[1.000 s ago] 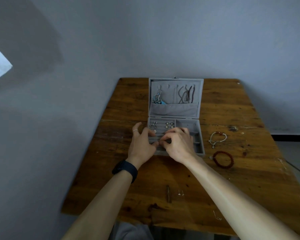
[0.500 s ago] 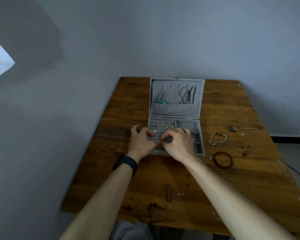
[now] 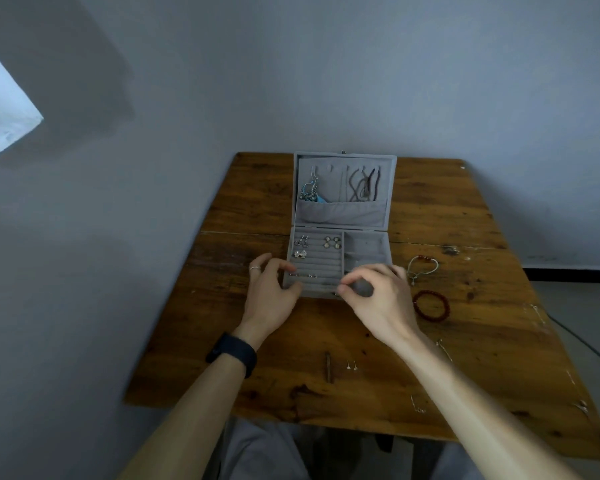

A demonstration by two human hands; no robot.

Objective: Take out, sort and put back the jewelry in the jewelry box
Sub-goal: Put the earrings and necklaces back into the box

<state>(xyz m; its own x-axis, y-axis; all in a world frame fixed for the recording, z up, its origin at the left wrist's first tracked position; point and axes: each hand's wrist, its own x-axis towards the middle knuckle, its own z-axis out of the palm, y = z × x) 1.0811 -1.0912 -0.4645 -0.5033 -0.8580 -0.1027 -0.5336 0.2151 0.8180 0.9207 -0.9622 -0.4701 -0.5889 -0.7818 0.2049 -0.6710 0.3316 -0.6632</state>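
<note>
The grey jewelry box [image 3: 340, 223] lies open mid-table, with necklaces [image 3: 362, 185] hanging in its lid. Earrings [image 3: 331, 242] sit in the ring rolls on the base's left, and two tiny studs [image 3: 305, 275] sit in a nearer roll. My left hand [image 3: 271, 294] grips the box's front left corner, thumb on the front wall. Over the front right corner is my right hand [image 3: 378, 296], its fingers curled, thumb and forefinger slightly apart with nothing seen between them.
On the wooden table [image 3: 482, 341], right of the box, lie a silver bracelet with red beads [image 3: 421, 266] and a red bead bracelet [image 3: 432, 304]. Two studs [image 3: 351, 365] and a dark stick [image 3: 329, 370] lie near the front edge, and thin chains [image 3: 444, 349] on the right.
My right hand has drawn back to the right from the ring rolls, and its pinch has opened. My left hand has slid to the box's front left corner. The rolls now show.
</note>
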